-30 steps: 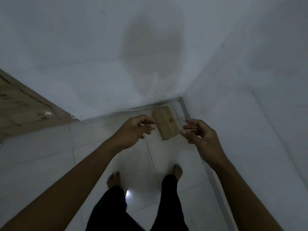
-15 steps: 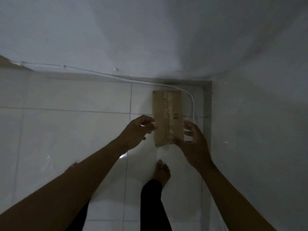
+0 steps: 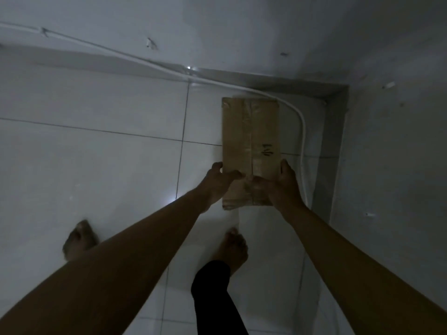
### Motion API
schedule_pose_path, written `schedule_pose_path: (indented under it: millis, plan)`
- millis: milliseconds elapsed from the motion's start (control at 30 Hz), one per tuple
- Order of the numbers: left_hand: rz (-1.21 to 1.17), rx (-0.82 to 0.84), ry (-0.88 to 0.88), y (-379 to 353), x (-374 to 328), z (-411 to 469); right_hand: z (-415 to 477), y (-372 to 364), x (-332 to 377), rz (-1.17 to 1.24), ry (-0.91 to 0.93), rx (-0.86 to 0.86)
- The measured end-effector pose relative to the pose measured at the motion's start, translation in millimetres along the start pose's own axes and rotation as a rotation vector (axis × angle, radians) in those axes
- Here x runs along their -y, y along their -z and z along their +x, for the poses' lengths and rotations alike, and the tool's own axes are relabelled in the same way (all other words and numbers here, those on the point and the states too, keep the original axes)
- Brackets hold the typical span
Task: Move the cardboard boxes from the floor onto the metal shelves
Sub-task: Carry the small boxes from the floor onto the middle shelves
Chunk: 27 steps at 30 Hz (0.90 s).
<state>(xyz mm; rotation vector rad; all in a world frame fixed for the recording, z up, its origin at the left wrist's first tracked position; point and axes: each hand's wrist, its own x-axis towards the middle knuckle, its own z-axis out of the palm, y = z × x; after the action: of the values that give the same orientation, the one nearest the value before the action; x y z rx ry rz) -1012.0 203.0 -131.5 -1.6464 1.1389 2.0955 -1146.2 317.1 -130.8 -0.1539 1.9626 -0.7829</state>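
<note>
Head view: a flat, oblong brown cardboard box (image 3: 250, 139), taped down its middle and marked with a few black pen strokes, lies on the white tiled floor (image 3: 96, 165) in the far right corner, close to the grey walls (image 3: 387, 141). A thin white cable (image 3: 301, 131) runs along the foot of the far wall and bends down just right of the box. The left hand (image 3: 217, 182) grasps the box's near left edge, thumb laid across the top. The right hand (image 3: 283, 184) grasps the near right edge, thumb on top and fingers against the side. Whether the near end is off the tiles I cannot tell. Two bare feet stand near, the right foot (image 3: 233, 247) just short of the box.

The step in hand looks like the pick-up: the grip is taken and the lift is yet to come. The next move calls for raising the box level, keeping it clear of the cable, then turning toward the metal shelves, which are out of view here.
</note>
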Motion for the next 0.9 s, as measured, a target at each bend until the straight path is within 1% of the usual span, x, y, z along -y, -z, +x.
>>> schedule_pose_path:
  millis: [67,167,300,400,533,700,900]
  plan:
    - [-0.012,-0.072,-0.072,14.9,-2.9,-28.6,-21.2,7.9,25.7,0.024,0.039,0.017]
    - [-0.079,-0.179,-0.167,45.1,-11.7,-99.9,-68.9,10.3,80.9,0.089,0.106,0.068]
    - [-0.333,-0.229,-0.238,93.0,-25.9,-209.7,-146.2,-8.7,169.0,0.124,0.196,0.212]
    - [-0.518,-0.301,-0.347,138.2,-48.2,-294.8,-213.8,-38.2,238.2,0.096,0.335,0.313]
    - [-0.611,-0.395,-0.491,210.9,-77.8,-403.4,-298.0,-88.0,337.9,-0.010,0.532,0.361]
    - [-0.705,-0.543,-0.680,314.4,-104.2,-540.8,-412.5,-167.9,456.3,-0.101,0.697,0.500]
    - [-0.858,-0.729,-0.926,447.6,-99.0,-698.9,-560.5,-298.9,576.9,-0.076,0.915,0.642]
